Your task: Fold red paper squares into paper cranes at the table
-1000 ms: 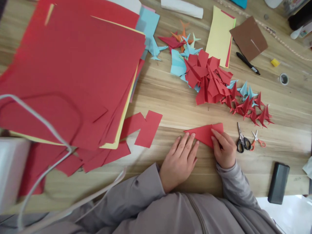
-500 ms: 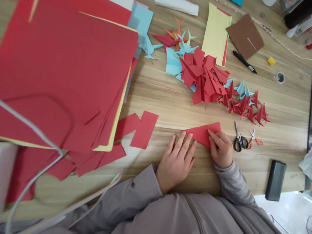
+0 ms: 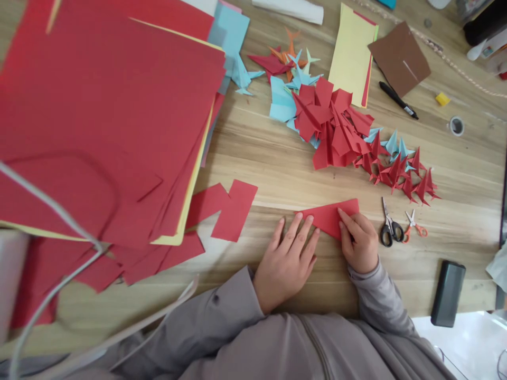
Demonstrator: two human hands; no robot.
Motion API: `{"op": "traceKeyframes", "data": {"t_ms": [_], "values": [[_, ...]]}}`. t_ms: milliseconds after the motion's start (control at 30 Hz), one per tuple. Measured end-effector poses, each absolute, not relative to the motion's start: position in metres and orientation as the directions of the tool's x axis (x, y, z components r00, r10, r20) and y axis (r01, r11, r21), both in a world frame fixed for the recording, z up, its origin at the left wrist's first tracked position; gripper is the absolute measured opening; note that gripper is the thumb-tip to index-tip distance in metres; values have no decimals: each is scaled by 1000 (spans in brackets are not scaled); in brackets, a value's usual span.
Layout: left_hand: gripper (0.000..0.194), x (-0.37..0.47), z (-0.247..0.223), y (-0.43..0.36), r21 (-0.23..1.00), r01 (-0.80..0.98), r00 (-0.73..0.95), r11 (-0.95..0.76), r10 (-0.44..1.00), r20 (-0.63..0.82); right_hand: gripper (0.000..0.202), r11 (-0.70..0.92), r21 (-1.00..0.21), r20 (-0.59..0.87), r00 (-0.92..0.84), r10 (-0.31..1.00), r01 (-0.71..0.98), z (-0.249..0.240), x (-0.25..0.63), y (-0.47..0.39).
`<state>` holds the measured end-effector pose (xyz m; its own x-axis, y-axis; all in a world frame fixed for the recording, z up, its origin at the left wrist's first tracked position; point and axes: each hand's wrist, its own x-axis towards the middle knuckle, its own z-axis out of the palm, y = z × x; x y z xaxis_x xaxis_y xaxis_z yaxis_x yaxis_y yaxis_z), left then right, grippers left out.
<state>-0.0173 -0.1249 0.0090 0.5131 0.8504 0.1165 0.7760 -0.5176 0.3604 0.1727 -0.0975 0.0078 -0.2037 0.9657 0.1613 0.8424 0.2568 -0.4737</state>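
Red paper (image 3: pixel 329 217) partly folded, with many shaped pieces set beyond it

The red paper lies on the table (image 3: pixel 455 174) in front of the person, its narrow end to the left and its wide end to the right. Its sides taper, so some folding looks done; it has none of the spread points of the upright shapes, so this piece appears unfinished. The left hand (image 3: pixel 285 261) lies flat, fingers spread, tips pressing the narrow end. The right hand (image 3: pixel 359 240) has its fingers curled in, thumb and forefinger pinching near the wide end.

Just right of that hand lie black-handled scissors (image 3: pixel 392 233) and orange-handled scissors (image 3: pixel 414 228), both untouched. Beyond the paper is a heap of folded red pieces (image 3: pixel 336 126), which seem part-made, and next to it a cluster of pointed red shapes (image 3: pixel 396 173) that look complete, some blue shapes (image 3: pixel 401 148) among them. How many there are cannot be counted.

To the left, flat red rectangles (image 3: pixel 234 211) show no folds, and a stack of large red sheets (image 3: pixel 99 121) lies farther left. Judging by these, plenty of paper remains unworked.
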Motion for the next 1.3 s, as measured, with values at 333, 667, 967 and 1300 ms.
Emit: {"op": "traceKeyframes", "data": {"t_ms": [333, 667, 967, 1300], "values": [[48, -18, 8, -124, 360, 775, 521, -520, 847, 103, 38, 285, -468, 181, -225, 957, 837, 6, 174, -97], [48, -18, 12, -124, 382, 785, 498, -488, 864, 80, 37, 295, -473, 186, -233, 955, 831, 6, 175, -97], [48, -17, 12, -128, 362, 821, 432, -442, 895, 112, 36, 281, -461, 171, -227, 959, 842, 7, 174, -96], [43, -16, 9, -128, 336, 788, 502, -515, 855, 132, 36, 274, -467, 175, -216, 961, 841, 6, 174, -97]]}}
